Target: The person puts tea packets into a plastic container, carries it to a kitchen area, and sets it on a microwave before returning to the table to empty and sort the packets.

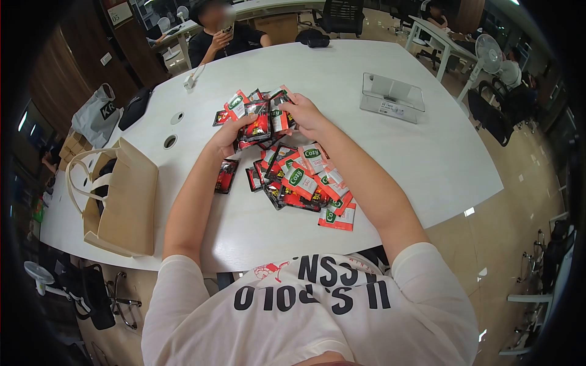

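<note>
My left hand (229,135) is closed on black-and-red packets, its thumb lying over a glossy black-and-red packet (259,125). Across from it, my right hand (305,116) grips orange-and-white Cozy sachets (280,120), with the fingertips partly hidden behind them. More sachets and packets lie bunched under and between both hands. Nearer my body spreads a second loose heap, mixing Cozy sachets (300,178) with black-and-red packets (300,200). One black-and-red packet (226,176) rests apart, beside my left forearm.
A beige tote bag (131,207) stands at the table's left edge. A clear plastic stand (392,100) is on the right of the white table (452,158). Cable holes and a white plug (189,82) lie to the left. Another person (229,39) sits across the table.
</note>
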`<state>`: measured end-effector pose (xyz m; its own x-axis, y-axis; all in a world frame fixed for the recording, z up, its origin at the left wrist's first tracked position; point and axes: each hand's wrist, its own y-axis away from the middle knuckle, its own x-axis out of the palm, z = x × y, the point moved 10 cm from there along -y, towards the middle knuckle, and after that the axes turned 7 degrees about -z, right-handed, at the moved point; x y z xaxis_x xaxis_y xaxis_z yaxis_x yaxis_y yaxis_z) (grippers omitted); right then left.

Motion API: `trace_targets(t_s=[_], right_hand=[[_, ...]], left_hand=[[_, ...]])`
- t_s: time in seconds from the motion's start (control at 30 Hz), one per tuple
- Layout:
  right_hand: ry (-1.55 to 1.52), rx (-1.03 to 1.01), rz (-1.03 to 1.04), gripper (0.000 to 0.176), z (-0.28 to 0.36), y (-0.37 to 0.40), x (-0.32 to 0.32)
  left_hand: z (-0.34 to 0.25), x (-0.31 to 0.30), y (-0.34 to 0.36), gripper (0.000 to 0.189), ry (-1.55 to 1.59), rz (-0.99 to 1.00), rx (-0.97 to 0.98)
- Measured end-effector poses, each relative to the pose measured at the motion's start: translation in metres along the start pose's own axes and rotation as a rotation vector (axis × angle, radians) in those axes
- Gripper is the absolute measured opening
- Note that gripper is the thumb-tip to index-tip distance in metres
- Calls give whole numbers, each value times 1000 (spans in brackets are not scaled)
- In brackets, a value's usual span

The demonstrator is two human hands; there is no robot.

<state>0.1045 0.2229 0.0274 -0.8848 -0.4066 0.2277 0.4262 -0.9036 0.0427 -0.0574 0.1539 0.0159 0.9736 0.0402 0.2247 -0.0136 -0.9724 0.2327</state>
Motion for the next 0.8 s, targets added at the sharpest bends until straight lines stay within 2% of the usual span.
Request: trace_targets(t_s=[0.1,0.2,0.4,0.5,0.6,0.7,0.8], right_hand=[[-65,-15,57,32,0,-3,11],[-113,-155,48,29,8,2,21],[-122,-84,-50,23,5,6,18],[-158,-112,-98,30,3,3,14],[-209,-53,-93,49,1,7,15],[-185,-55,89,63,1,5,24],[-180,-20,96,64,2,12,26]], left_hand=[[2,6,1,37,4,30,-30],[3,13,9,38,-38,44,-71],[2,21,11,41,-57,6,-58],[-1,25,14,41,-60,-27,-25],[-5,26,17,42,-75,-44,-12],[-4,24,15,42,-71,-52,-21],[-3,24,15,39,-88,-42,-1]])
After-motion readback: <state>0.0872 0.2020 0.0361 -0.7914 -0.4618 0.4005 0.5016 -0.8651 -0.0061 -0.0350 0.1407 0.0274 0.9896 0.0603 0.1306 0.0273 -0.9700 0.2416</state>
